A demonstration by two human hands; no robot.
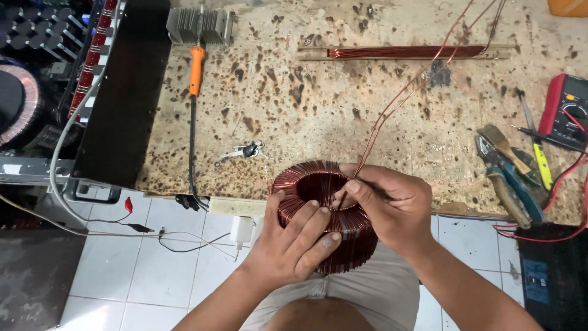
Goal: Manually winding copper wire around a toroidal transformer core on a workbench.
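**Two hands winding copper wire onto a toroidal coil at the edge of a scorched bench**

At the far left, one open metal chassis [55,92] is sitting beside the bench, its row of red components facing up, and a grey cable [61,153] is looping out of it toward the floor. One finned heat sink [199,26] is lying at the back of the spotted workbench [318,104], and one orange-handled soldering iron [195,70] is resting just below it with its black cord trailing off the front edge, seemingly parked out of the way of the hands. One small bunch of keys [245,150] is lying near the coil.

The toroidal coil [318,184] is sitting at the bench's near edge, over the person's lap. The left hand [294,242] is wrapping its fingers over the coil's outer rim, gripping it, apparently to keep it from turning. The right hand [386,205] is closing thumb and forefinger on the copper wire [392,107] at the coil's inner hole, pinching it taut. Two strands are running up and away from that pinch toward the back, passing over one flat wooden shuttle [407,52] loaded with more copper wire, which looks placed to feed the winding.

At the right, a small heap of hand tools [508,168] is lying within reach; I am counting roughly four, though they overlap. One red multimeter [566,110] is sitting at the edge with its red leads draping down.
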